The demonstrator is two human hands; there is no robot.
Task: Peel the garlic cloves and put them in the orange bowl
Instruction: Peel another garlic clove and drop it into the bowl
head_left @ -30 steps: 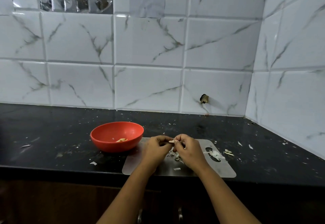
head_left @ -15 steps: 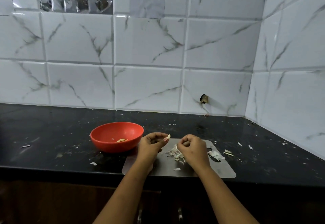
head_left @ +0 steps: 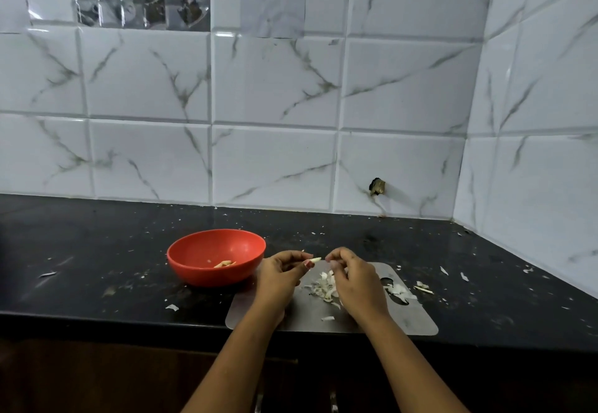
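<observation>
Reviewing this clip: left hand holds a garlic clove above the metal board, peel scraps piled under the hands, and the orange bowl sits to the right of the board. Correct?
Not quite. The head view shows the orange bowl to the left of the metal board, not the right. The left hand does hold the garlic clove, with peel scraps below.

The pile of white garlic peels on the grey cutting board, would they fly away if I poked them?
Probably yes. The pile of thin, curled white garlic peels looks papery and very light, so a nudge or breath would likely scatter them. Loose flakes already lie strewn across the black countertop. They'd likely bend rather than snap.
</observation>
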